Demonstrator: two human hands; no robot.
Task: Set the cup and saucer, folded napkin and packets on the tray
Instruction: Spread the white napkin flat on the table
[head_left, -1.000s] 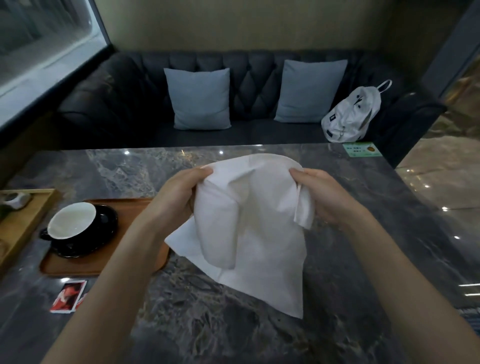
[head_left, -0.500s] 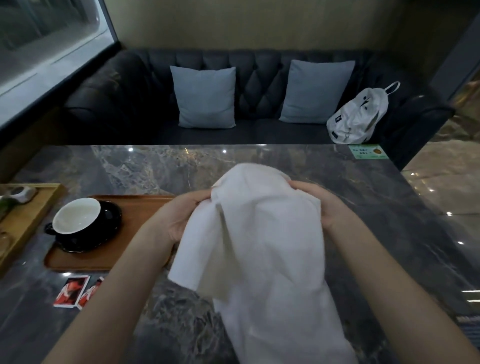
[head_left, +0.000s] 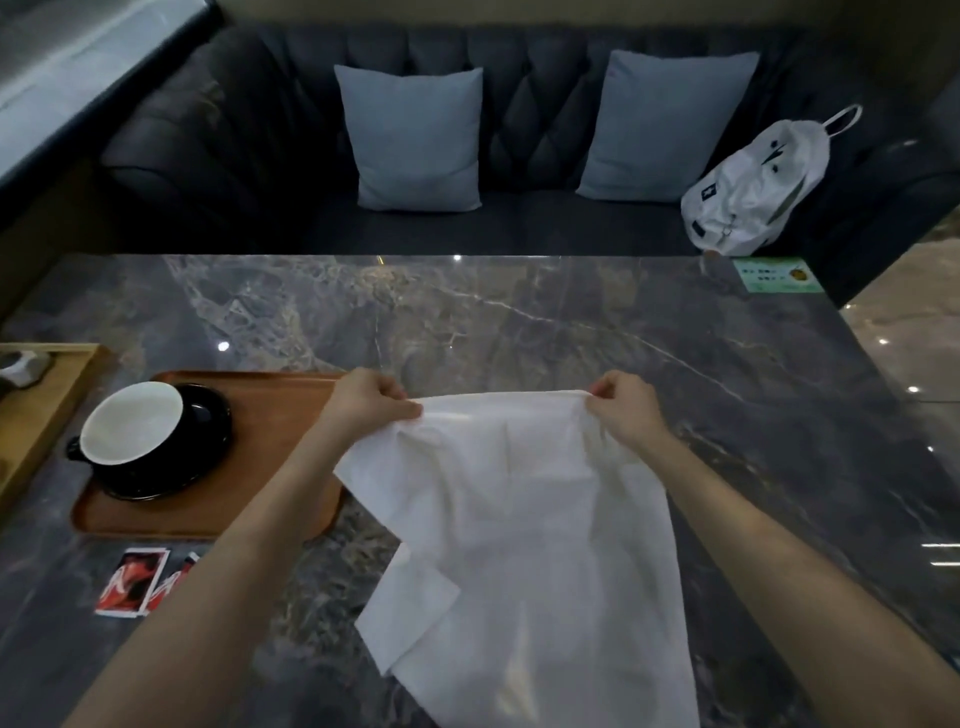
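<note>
Head view, single frame. Napkin (head_left: 524, 519) is unfolded and held up at centre frame. Left hand (head_left: 366, 402) pinches the top edge at its left corner; right hand (head_left: 626, 408) pinches the same edge at its right corner. On both hands the fingers are curled and closed on cloth, not spread.

Key relation: the held top edge runs left to right across the frame, stretched fairly taut between the two hands. The rest of the cloth hangs from that edge toward the lower frame, over the table (head_left: 519, 322). A loose flap doubles over at lower centre-left. Cloth is not yet folded.

Tray (head_left: 270, 415) lies at centre-left, touching or just behind the left forearm; the left hand is the nearer one to it. Cup (head_left: 132, 423) sits on saucer (head_left: 208, 415) at the tray's left end, so that item looks done. Right half of the tray is bare wood.

Packets (head_left: 132, 582) lie on the table below the tray, lower left, off the tray.

Judgement: folding step in hand; napkin then travels left.
</note>
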